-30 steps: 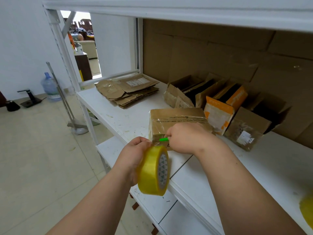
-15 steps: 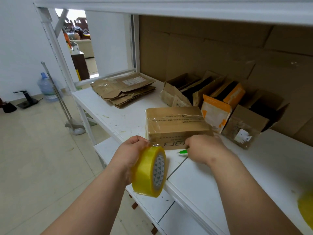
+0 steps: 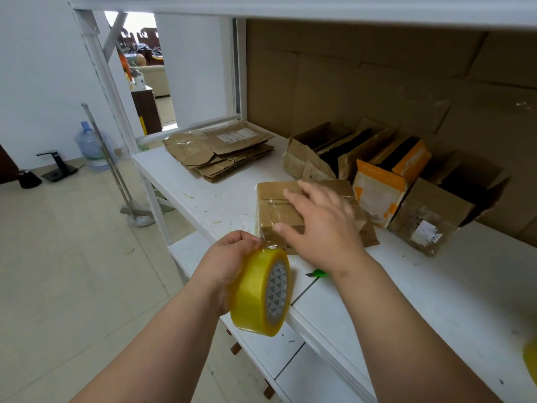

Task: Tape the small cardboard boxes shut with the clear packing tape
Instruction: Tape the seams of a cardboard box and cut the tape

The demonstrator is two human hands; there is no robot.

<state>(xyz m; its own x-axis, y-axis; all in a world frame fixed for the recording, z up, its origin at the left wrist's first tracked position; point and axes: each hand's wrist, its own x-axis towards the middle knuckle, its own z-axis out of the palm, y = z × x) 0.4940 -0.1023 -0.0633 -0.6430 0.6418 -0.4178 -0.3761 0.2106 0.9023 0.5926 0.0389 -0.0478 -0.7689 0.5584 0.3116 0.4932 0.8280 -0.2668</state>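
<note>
Nearest, the left hand (image 3: 229, 257) has its grip wrapped around the tape roll (image 3: 261, 290), a light, stiff ring best held by its rim. A thin film runs from it to the box (image 3: 279, 210), which sits on the white tabletop (image 3: 436, 286). The right hand (image 3: 322, 219) lies flat and spread on the box, holding nothing. The cardboard looks light and easily dented. A green cutter (image 3: 318, 274) lies half hidden behind the wrist. The box's far side cannot be seen.

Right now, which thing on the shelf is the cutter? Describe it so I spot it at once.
Start at the white metal shelf and find the closed brown cardboard box under the right hand. Just in front of that box, by the right wrist, lies a small bright green cutter, the only green item on the shelf.
</note>
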